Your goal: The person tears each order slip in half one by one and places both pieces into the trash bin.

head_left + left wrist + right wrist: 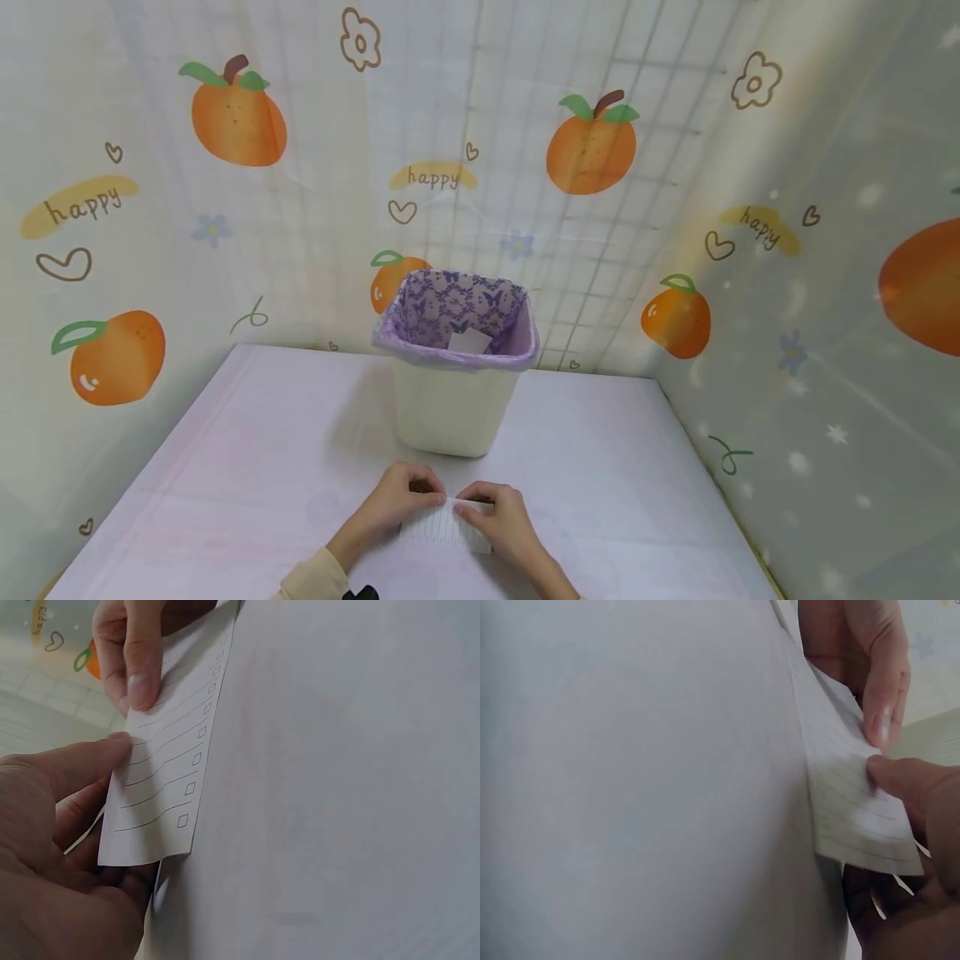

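Observation:
Both hands hold a ruled white sheet of paper [442, 531] by its far edge, just above the table. My left hand [401, 498] pinches it left of the middle, thumb on top and fingers behind. Close beside it, my right hand [506, 523] pinches the same edge, the two thumbs nearly meeting. In the left wrist view the paper [154, 787] shows lines ending in a row of small printed squares. From the right wrist view the sheet [859, 814] looks slightly bent between the hands. The fingers behind it are partly hidden.
Beyond the hands stands a cream bin [453, 408] with a purple patterned liner [517, 333] folded over its rim. A white piece of paper [470, 341] lies inside it. Around the white-covered table [600, 467] hang curtains [510, 100] printed with oranges.

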Available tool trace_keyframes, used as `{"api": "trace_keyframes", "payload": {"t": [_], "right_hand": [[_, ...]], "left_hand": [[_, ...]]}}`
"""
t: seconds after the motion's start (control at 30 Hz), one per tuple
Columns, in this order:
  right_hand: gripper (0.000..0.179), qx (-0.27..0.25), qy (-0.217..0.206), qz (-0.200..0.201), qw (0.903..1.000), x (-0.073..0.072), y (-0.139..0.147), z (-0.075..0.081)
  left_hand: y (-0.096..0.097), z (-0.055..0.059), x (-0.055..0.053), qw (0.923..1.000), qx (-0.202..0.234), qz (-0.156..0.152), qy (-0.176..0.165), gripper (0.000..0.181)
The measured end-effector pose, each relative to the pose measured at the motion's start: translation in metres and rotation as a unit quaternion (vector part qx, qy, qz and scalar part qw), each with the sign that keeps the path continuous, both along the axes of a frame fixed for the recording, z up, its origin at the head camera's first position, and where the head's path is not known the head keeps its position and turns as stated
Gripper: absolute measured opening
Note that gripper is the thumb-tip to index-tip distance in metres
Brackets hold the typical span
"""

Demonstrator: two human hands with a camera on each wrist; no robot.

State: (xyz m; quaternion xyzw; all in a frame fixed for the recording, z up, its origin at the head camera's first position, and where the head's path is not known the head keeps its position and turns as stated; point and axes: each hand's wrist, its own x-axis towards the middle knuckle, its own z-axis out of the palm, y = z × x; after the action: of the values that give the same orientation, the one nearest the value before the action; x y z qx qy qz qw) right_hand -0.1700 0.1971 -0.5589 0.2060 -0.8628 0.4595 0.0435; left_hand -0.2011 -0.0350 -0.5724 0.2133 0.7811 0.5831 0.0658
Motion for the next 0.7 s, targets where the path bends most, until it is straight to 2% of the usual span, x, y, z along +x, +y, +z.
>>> {"api": "trace_keyframes", "payload": {"t": [0.13,0.33,0.57,0.7], "right_hand": [[0.004,-0.012,-0.014,0.005,0.9998,0.001,-0.001,0.0],[0.006,-0.001,-0.023,0.0,0.9997,0.004,-0.001,0.003],[0.005,0.003,0.008,-0.003,1.0,0.002,0.001,0.012],[0.006,-0.004,0.028,-0.008,0.9996,0.0,0.0,0.025]], "left_hand": [[0.005,0.0,0.002,0.9998,-0.015,-0.009,0.01,0.003],[0.01,0.004,0.005,0.9992,-0.033,-0.015,0.019,0.009],[0.014,0.012,0.003,0.9988,-0.036,-0.008,0.033,0.007],[0.016,0.023,0.001,0.9992,-0.016,-0.011,0.035,0.007]]}}
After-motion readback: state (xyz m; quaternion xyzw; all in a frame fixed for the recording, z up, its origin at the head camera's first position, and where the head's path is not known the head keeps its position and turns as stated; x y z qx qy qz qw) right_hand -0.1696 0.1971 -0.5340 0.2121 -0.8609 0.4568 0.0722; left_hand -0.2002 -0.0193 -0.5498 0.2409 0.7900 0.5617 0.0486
